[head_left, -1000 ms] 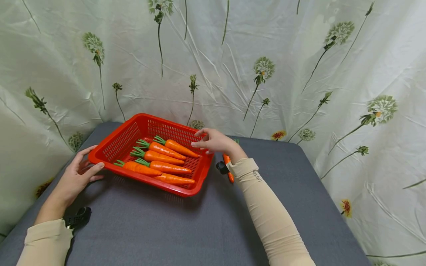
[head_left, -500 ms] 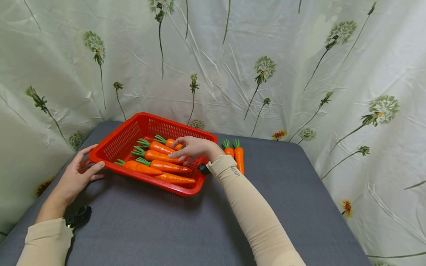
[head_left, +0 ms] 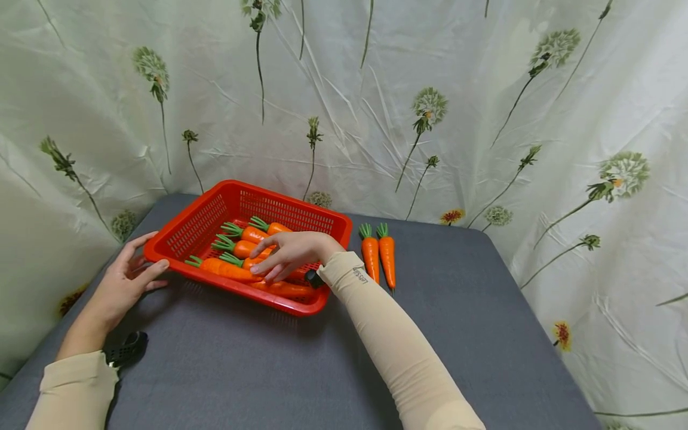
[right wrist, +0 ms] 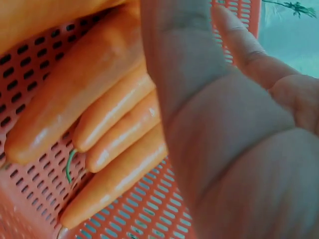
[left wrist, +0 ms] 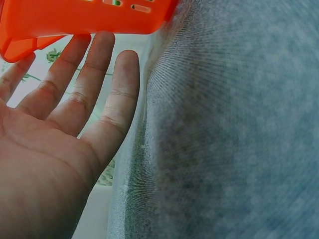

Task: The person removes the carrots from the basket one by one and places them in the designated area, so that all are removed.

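A red plastic basket (head_left: 269,305) with slotted walls holds several orange carrots (head_left: 228,270) with green tops. My left hand (head_left: 119,285) touches the basket's left front corner, thumb by the front rim. In the left wrist view its fingers (left wrist: 79,99) are fairly straight, their tips against the basket wall (left wrist: 84,17). My right hand (head_left: 292,254) is over the carrots inside the basket, fingers loosely bent and gripping nothing that I can see. It hides part of several carrots. The right wrist view shows carrots (right wrist: 114,184) lying side by side on the slotted basket floor.
Two carrots (head_left: 369,254) lie side by side on the grey cloth-covered table (head_left: 457,310), just right of the basket. Behind the table hangs a pale curtain (head_left: 365,107) printed with flowers.
My right hand has moved left and nearer, from the basket's right rim to over the front carrots. The two carrots on the table have come into fuller view. The left hand stays put.
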{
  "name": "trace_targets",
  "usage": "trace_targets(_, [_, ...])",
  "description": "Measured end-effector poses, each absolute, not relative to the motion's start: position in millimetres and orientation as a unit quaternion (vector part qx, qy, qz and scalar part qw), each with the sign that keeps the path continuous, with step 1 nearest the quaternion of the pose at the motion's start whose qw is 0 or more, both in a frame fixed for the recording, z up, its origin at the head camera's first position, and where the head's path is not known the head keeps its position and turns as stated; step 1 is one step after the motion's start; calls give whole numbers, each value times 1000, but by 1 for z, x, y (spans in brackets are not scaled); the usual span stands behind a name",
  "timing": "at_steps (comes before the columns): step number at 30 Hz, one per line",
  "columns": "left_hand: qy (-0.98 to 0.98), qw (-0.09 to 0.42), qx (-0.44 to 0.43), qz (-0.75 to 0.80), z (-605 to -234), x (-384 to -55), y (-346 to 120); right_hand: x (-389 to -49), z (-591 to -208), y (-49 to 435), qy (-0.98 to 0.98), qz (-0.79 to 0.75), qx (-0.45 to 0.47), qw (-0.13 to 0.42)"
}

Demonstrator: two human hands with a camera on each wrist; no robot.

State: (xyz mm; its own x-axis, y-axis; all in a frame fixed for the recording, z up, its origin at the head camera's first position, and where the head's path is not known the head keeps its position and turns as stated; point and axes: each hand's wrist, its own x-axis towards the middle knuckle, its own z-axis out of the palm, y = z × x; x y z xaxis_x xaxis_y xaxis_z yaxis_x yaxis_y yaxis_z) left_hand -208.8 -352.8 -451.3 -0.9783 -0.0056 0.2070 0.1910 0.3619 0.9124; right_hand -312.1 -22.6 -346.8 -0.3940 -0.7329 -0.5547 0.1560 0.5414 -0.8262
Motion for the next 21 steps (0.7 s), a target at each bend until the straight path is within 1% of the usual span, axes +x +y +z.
trace_targets(8, [-816, 86, -55, -569, -451, -209, -353, -310, -351, -32, 713, -427, -211, 514])
trace_targets(15, [-809, 84, -64, -579, -451, -208, -353, -309, -351, -35, 732, -399, -237, 499])
trace_targets(21, [-807, 82, -58, -581, -451, -209, -353, -308, -352, -41, 753, -380, -230, 486])
